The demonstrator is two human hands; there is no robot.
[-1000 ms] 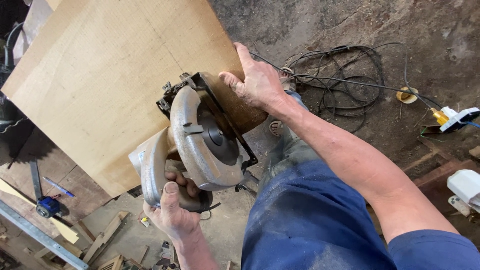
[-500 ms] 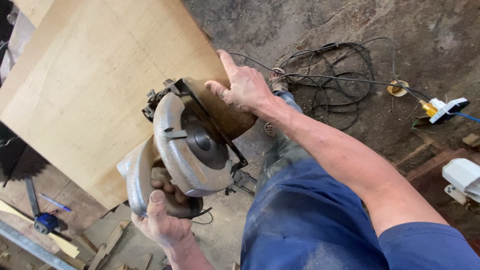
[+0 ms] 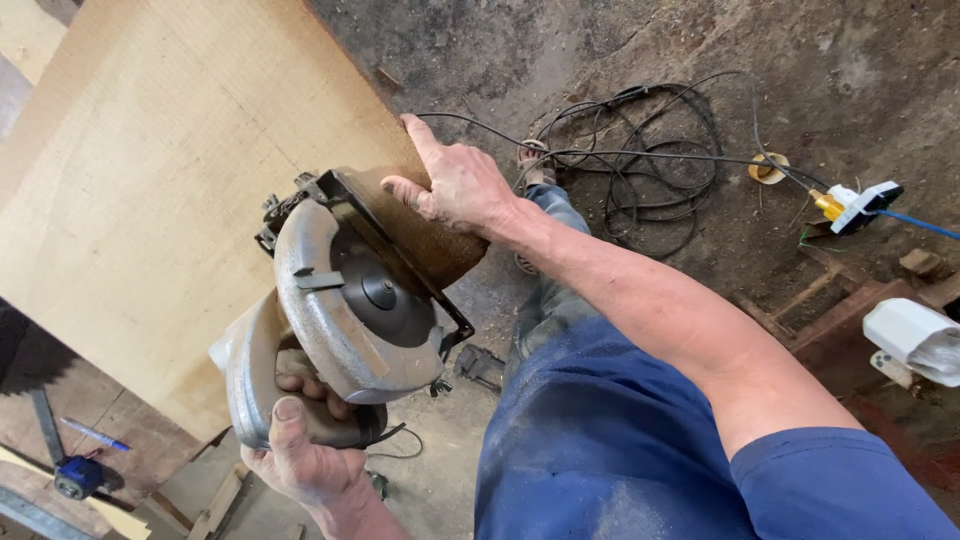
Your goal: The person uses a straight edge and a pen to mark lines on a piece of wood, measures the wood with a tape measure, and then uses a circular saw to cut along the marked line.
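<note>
1. Circular saw [image 3: 350,310] sits tipped on its side at the near edge of the plywood sheet [image 3: 170,190], blade guard facing up towards you and the dark base plate pressed against the board's edge.
2. Your left hand [image 3: 300,450] is clenched around the saw's rear handle, thumb laid up along the grey housing and fingers curled underneath it, carrying the tool's weight from below.
3. Your right hand [image 3: 450,185] is stretched forward with the arm nearly straight, gripping the corner of the sheet: fingers over the top face, index pointing along the edge, palm just beside the base plate.
4. Judging from this, you are at the lining-up step, bringing the saw to the board's edge rather than cutting (the blade itself is hidden under the guard, so whether it spins cannot be told).
5. The next move would call for the base plate to lie flat on the sheet and for your right hand to be out of the blade's path before any push forward.
6. Black cable [image 3: 640,160] lies looped on the dirt floor behind the board, near a white plug block [image 3: 860,205]; mind it does not snag.
</note>
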